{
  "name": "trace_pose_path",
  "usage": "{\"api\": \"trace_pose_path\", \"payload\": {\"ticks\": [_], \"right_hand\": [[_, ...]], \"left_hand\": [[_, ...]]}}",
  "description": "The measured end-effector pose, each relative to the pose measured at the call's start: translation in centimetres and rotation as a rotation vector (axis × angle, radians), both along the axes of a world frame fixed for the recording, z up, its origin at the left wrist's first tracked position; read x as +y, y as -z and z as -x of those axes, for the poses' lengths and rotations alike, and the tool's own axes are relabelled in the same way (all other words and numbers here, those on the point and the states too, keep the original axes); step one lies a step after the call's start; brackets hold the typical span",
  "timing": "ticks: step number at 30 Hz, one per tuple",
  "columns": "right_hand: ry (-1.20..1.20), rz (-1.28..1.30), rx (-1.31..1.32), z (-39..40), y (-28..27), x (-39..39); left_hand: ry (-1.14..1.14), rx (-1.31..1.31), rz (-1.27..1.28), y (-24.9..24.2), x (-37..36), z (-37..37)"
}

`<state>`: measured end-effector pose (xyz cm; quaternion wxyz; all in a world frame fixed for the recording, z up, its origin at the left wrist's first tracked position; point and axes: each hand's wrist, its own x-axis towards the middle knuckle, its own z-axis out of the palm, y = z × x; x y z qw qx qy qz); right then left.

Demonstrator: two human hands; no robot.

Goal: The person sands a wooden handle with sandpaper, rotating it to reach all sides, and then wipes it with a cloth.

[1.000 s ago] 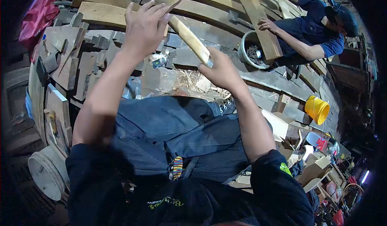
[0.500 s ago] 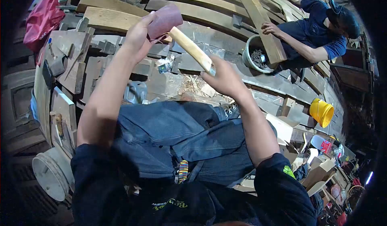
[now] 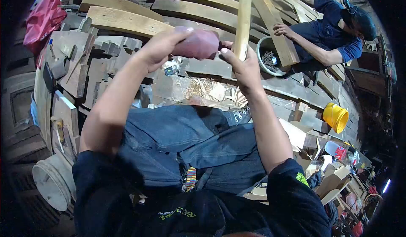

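My left hand (image 3: 163,49) is closed on a reddish-purple curved sheet (image 3: 196,43), which looks like sandpaper. Beside its right end, my right hand (image 3: 245,65) grips a pale wooden piece (image 3: 242,25) that stands nearly upright in the view. The fingers of my right hand are close to the sheet's edge; whether they touch it I cannot tell. Below both hands, wood shavings (image 3: 203,89) lie on the planks in front of my knees.
A co-worker (image 3: 325,38) at the upper right holds a long board (image 3: 275,27) over a grey bucket (image 3: 259,53). A yellow bucket (image 3: 336,117) is at the right, a white bucket (image 3: 53,182) at the lower left, a red bag (image 3: 44,19) at the upper left.
The reddish sheet and my left hand have moved right and down. My right hand has risen, and the wooden piece has swung from a slant to nearly upright.
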<state>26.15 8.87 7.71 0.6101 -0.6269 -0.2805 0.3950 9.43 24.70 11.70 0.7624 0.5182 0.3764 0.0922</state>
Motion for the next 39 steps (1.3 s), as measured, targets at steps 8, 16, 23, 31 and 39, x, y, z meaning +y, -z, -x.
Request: {"api": "trace_pose_path", "payload": {"ticks": [8,16,23,31,39], "right_hand": [[0.013,-0.037,0.161,0.0,0.9,0.1],[0.01,-0.006,0.182,-0.1,0.2,0.1],[-0.089,-0.021,0.082,0.1,1.3,0.2],[-0.097,0.062,-0.108,0.1,1.5,0.3],[-0.374,0.142,0.15,2.0,-2.2,-0.5]], "left_hand": [[0.17,0.057,0.082,-0.3,-0.9,-0.5],[0.119,0.025,0.074,-0.1,0.2,0.0],[0.293,0.026,-0.009,0.6,-0.8,-0.1],[-0.071,0.042,-0.419,0.0,-0.3,-0.7],[0.371,0.006,-1.762,-0.7,-2.1,-1.3]]}}
